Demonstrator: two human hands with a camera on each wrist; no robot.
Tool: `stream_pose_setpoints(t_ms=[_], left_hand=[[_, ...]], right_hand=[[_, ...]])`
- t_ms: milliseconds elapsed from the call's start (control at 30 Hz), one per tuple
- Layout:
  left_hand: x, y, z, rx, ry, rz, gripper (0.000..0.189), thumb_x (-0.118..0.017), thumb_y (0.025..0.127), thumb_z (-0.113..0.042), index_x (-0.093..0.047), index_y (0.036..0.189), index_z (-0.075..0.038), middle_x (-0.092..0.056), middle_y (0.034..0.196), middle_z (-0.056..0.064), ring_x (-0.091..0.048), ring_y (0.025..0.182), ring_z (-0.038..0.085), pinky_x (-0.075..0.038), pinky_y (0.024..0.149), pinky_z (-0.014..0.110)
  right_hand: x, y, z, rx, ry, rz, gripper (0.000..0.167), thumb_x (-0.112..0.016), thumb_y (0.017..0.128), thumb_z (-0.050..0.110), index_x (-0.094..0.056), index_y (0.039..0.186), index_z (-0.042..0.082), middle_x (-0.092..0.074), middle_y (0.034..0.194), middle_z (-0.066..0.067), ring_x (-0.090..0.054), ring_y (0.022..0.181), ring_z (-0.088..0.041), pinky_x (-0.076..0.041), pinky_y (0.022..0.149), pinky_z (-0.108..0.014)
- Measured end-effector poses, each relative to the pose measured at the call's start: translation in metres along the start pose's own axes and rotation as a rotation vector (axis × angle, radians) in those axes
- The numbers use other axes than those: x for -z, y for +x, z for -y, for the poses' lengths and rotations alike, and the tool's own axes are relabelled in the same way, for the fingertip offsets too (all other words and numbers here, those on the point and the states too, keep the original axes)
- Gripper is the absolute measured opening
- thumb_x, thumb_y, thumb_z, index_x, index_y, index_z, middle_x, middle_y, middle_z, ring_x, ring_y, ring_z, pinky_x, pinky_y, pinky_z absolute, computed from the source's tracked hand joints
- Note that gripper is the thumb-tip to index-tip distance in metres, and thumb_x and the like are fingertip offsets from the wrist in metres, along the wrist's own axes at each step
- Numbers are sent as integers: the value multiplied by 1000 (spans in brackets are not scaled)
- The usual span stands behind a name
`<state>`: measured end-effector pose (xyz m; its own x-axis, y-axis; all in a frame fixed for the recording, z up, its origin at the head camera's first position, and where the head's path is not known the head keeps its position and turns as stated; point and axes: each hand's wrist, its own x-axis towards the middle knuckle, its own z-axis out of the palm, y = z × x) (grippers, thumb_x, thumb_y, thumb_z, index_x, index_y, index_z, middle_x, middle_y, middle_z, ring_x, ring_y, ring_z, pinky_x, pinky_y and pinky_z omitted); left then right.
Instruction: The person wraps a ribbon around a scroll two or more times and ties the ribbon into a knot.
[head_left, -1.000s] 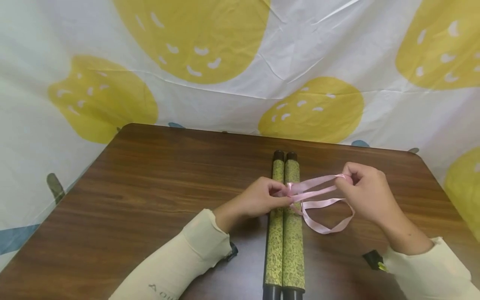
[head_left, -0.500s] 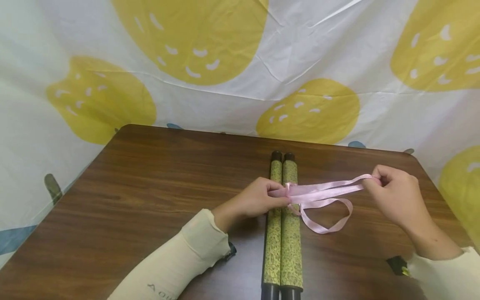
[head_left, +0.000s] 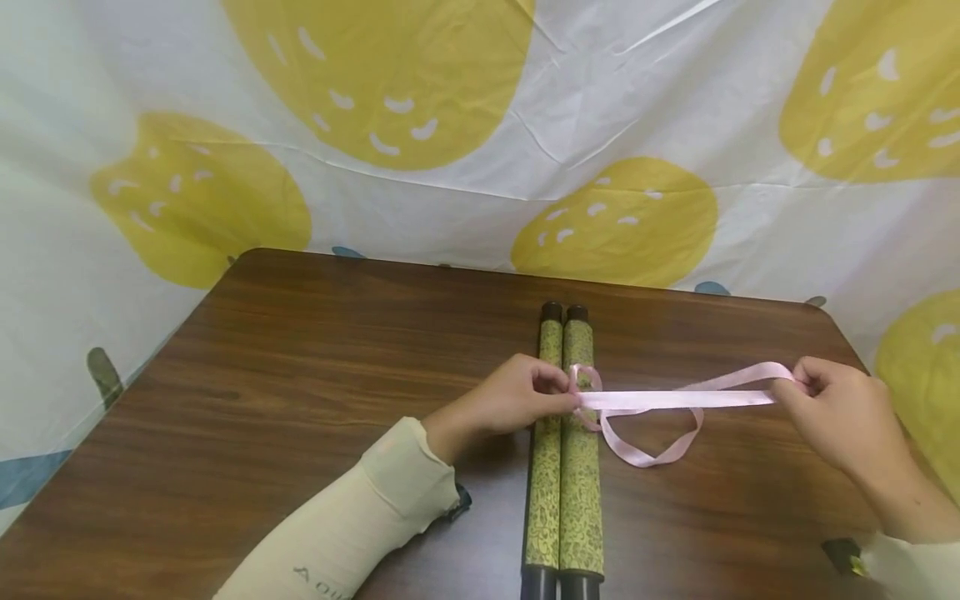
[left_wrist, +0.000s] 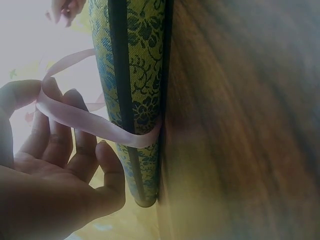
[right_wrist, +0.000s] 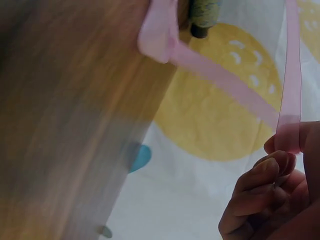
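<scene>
Two green-gold brocade rolls with dark end knobs, looking like a scroll (head_left: 581,492) rolled from both ends, lie side by side on the table. A pink satin ribbon (head_left: 690,398) goes around them at mid-length. My left hand (head_left: 517,396) is over the left roll and pinches the ribbon between thumb and index finger; the left wrist view shows it looping off the brocade (left_wrist: 142,75). Off to the right, my right hand (head_left: 847,417) pinches another part of the ribbon (right_wrist: 290,85), which stretches nearly straight between both hands. A loose ribbon loop rests on the table beside the rolls.
The brown wood-grain table (head_left: 337,350) has rounded far corners. Behind it and at its sides hangs a white cloth (head_left: 450,192) with large yellow fruit prints. Dark wrist straps show at both sleeve cuffs.
My right hand has moved right and slightly nearer, drawing the ribbon out longer and straighter. The left hand stays at the rolls, and the loose loop has shrunk a little.
</scene>
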<state>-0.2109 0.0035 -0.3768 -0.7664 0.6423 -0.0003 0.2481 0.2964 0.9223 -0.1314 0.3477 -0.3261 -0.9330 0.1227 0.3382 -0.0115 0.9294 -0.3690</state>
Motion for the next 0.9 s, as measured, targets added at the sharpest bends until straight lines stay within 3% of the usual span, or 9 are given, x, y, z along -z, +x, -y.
stream_pose_setpoints(t_ms=[267,433,533,767,900], left_hand=[[0,0,1,-9,2,1,15,-72,91,-19,-75,96,-5,-71,88,3,-53,74,5,-44,66,18],[0,-1,0,-16,-5,6,15,-72,91,-18,-75,95,-3,-71,88,5,-53,73,5,-44,65,17],[0,-1,0,-20,-6,11,15,-72,91,-18,-75,94,-3,-71,87,4,-53,72,5,-44,65,17],[-1,0,0,-11,-1,30,13,-72,92,-19,-75,93,-7,-69,85,-1,-52,72,6,-43,65,19],[-1,-1,-1,-12,9,35,12,-72,92,-20,-75,93,-8,-70,87,-1,-52,74,6,-44,67,19]], right_hand=[[-4,-16,-26,17,-77,197,37,-60,91,20,-35,63,14,-29,54,8,-27,49,-6,-23,45,-25],[-14,-26,-37,27,-110,393,37,-61,93,22,-38,64,16,-34,57,7,-31,51,-9,-26,47,-25],[-20,-31,-41,21,-119,466,33,-62,91,21,-43,65,17,-36,59,7,-33,53,-10,-28,48,-26],[-20,-26,-40,46,-180,577,24,-69,90,32,-58,77,16,-56,66,4,-51,62,-16,-40,51,-35],[-14,-15,-18,87,-150,523,24,-69,91,38,-64,93,14,-65,71,2,-56,62,-15,-44,51,-35]])
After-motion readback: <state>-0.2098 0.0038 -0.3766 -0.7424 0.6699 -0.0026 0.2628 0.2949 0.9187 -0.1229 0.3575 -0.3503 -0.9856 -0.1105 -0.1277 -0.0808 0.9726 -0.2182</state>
